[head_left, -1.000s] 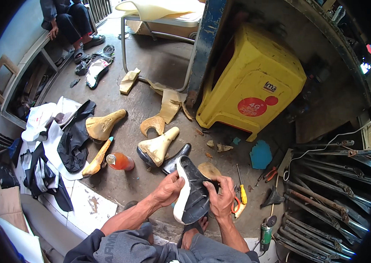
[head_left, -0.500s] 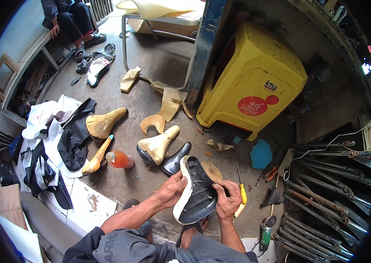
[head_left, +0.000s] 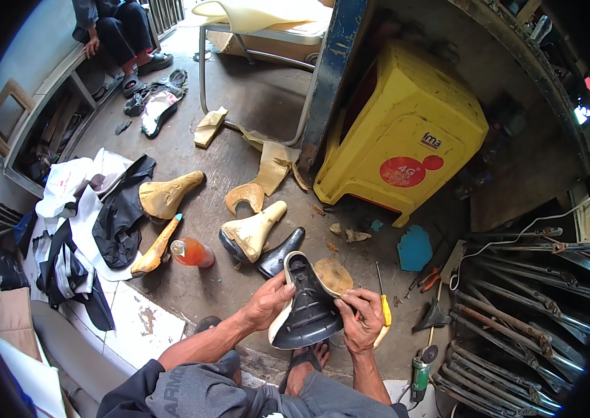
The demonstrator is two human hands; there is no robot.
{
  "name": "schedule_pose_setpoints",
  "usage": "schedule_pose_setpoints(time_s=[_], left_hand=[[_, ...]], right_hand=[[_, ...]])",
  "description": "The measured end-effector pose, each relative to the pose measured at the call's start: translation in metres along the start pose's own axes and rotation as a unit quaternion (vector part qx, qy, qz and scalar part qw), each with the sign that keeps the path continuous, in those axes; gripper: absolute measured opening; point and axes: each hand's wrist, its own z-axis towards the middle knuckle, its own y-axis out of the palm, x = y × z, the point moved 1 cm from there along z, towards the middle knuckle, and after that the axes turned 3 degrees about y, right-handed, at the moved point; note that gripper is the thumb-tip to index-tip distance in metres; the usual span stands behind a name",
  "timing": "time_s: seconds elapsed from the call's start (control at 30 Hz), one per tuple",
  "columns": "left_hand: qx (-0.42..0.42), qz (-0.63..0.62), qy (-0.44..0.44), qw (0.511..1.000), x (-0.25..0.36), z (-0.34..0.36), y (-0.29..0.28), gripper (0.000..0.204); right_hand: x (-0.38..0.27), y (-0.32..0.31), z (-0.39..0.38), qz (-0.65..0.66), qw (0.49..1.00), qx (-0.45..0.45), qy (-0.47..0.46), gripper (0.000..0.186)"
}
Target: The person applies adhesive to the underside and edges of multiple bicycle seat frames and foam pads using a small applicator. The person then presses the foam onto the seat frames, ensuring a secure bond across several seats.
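Observation:
A bicycle saddle [head_left: 307, 310], its ribbed black underside facing me and a cream rim around it, is held over my feet with its narrow nose pointing away. My left hand [head_left: 268, 304] is closed on its left edge, thumb on the underside. On the right edge my right hand [head_left: 362, 322] pinches the rim between thumb and fingers. Just beyond lie a black saddle base [head_left: 282, 252], a cream foam saddle pad [head_left: 256, 233] and a round tan piece [head_left: 333, 276] partly behind the held saddle.
A bottle of orange-red liquid [head_left: 192, 252] stands left, near another tan saddle [head_left: 167, 196] and piled fabric [head_left: 117, 230]. A yellow plastic stool [head_left: 406, 132], a yellow-handled screwdriver [head_left: 385, 312], a green power tool [head_left: 420, 380] and metal tubes [head_left: 510, 320] are right. Another person [head_left: 117, 35] sits far left.
The saddle has turned in my hands, so its underside now faces me more squarely and its wide end sits lower left. Both hands keep their hold.

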Motion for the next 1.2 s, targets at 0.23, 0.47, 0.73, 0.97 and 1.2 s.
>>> schedule_pose_setpoints(time_s=[0.23,0.47,0.73,0.97,1.2], left_hand=[[0.023,0.008,-0.01,1.0,0.009,-0.005,0.009,0.083],[0.025,0.035,-0.009,0.999,0.01,-0.007,-0.011,0.088],[0.029,0.144,0.016,0.989,0.021,-0.01,-0.018,0.091],[0.019,0.117,0.025,0.993,0.026,-0.008,-0.006,0.082],[0.101,0.066,0.064,0.991,0.02,-0.004,-0.016,0.062]], right_hand=[[-0.005,-0.002,0.0,0.097,0.99,-0.029,0.1,0.016],[0.001,-0.011,-0.002,0.133,0.948,-0.144,0.249,0.032],[-0.003,-0.012,-0.001,0.129,0.93,-0.111,0.325,0.03],[-0.006,-0.016,0.001,0.131,0.935,-0.136,0.301,0.028],[-0.027,-0.009,0.013,0.061,0.975,-0.198,0.078,0.042]])
